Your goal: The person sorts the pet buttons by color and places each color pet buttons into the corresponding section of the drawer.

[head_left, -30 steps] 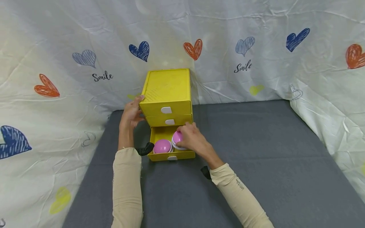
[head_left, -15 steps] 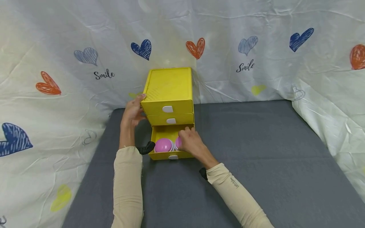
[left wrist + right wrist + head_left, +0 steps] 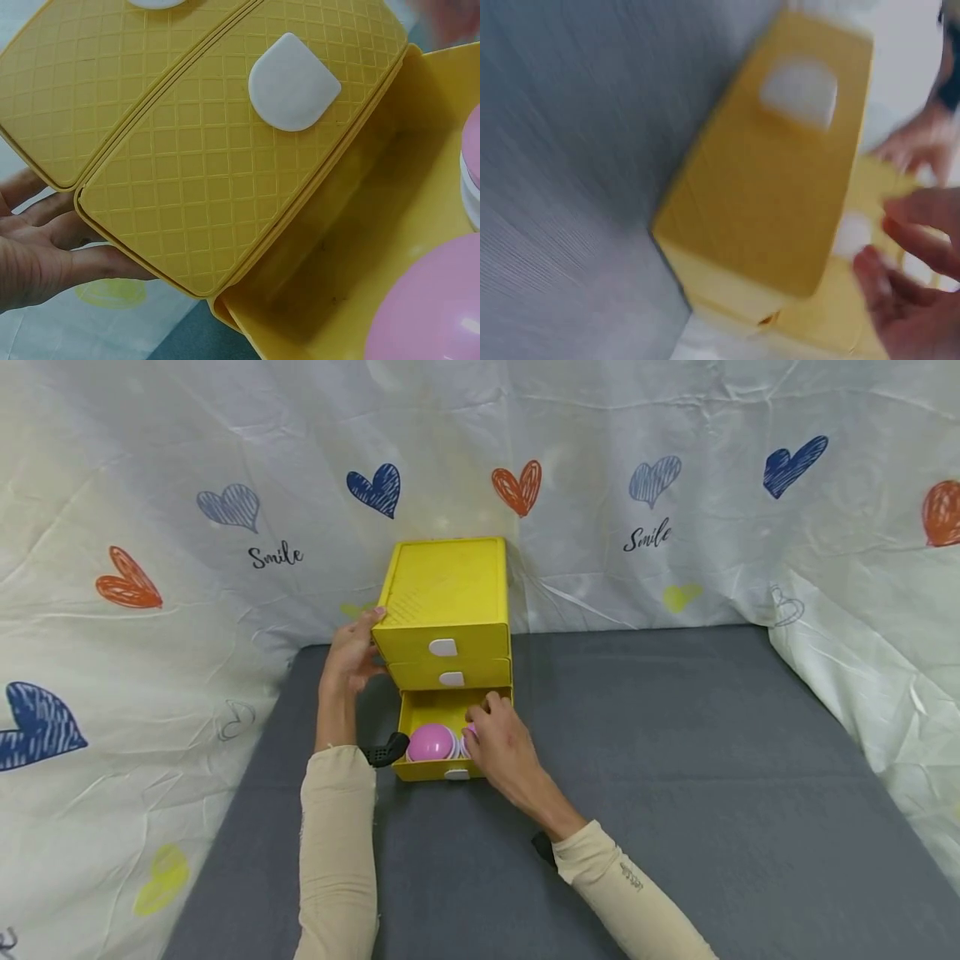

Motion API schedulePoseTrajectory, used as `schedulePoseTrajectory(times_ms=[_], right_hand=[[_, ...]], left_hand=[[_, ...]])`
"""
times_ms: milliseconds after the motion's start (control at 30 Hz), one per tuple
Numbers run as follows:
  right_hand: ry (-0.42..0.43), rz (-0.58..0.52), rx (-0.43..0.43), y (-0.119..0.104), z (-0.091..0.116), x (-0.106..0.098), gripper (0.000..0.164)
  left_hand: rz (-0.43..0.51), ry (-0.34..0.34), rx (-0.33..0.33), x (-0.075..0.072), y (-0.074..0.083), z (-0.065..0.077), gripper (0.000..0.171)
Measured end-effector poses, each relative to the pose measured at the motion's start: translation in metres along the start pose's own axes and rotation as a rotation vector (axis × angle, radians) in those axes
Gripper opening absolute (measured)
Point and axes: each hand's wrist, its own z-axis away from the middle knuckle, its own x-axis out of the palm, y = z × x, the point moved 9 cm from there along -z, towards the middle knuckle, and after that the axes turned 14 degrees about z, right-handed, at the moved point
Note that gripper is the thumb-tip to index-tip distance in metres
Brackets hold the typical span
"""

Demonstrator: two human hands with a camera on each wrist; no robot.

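In the head view, a yellow drawer unit [image 3: 447, 581] with white handles has its bottom drawer [image 3: 426, 769] pulled out. A pink dome-shaped thing [image 3: 431, 742] with a white rim sits in this drawer, and a second pink dome [image 3: 468, 739] beside it is mostly hidden behind my right hand. My left hand [image 3: 351, 653] rests against the unit's left side, with its fingers [image 3: 56, 214] stretched along that wall in the left wrist view. Over the drawer's right part is my right hand [image 3: 504, 742], its fingers loosely bent, with nothing between thumb and fingertips in the right wrist view.
The unit's upper drawers, with a white handle [image 3: 292, 82] on the middle one, are closed. A dark grey cloth [image 3: 675, 760] covers the table. Behind hangs a white curtain [image 3: 570, 427] printed with hearts, right at the unit's back.
My right hand has lowered the second pink dome into the drawer's right side and let it go, its fingers loosening. The left hand keeps its place on the unit.
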Motion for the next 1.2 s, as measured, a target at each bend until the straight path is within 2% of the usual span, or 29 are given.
schedulePoseTrajectory(times_ms=[33, 100, 233, 367, 467, 600, 867, 1067, 1200], right_hand=[[0.06, 0.004, -0.002, -0.006, 0.006, -0.007, 0.005], [0.113, 0.035, -0.015, -0.02, 0.02, -0.013, 0.012], [0.032, 0.079, -0.04, -0.036, 0.038, 0.0, 0.016], [-0.028, 0.095, -0.045, -0.038, 0.042, 0.017, 0.018], [-0.012, 0.086, -0.048, -0.034, 0.035, 0.022, 0.023], [0.019, 0.054, -0.045, -0.026, 0.018, 0.03, 0.024], [0.074, 0.014, -0.056, -0.012, -0.006, 0.041, 0.02], [0.042, -0.012, -0.014, -0.001, -0.017, 0.049, 0.025], [-0.016, -0.021, 0.018, 0.006, -0.026, 0.057, 0.031]], left_hand=[[-0.002, -0.001, 0.0, 0.0, 0.001, 0.0, 0.079], [-0.012, 0.009, 0.003, -0.001, 0.003, 0.001, 0.081], [-0.021, 0.02, 0.012, -0.003, 0.007, 0.001, 0.085], [-0.016, 0.021, -0.014, -0.003, 0.004, 0.0, 0.084], [-0.009, 0.022, -0.033, -0.004, 0.001, 0.0, 0.085], [0.003, 0.008, -0.015, -0.004, 0.001, 0.0, 0.082], [0.017, 0.001, -0.001, -0.002, 0.0, -0.001, 0.078], [0.022, -0.007, 0.004, 0.0, -0.001, -0.002, 0.076], [0.029, -0.003, -0.003, 0.0, -0.001, -0.001, 0.075]])
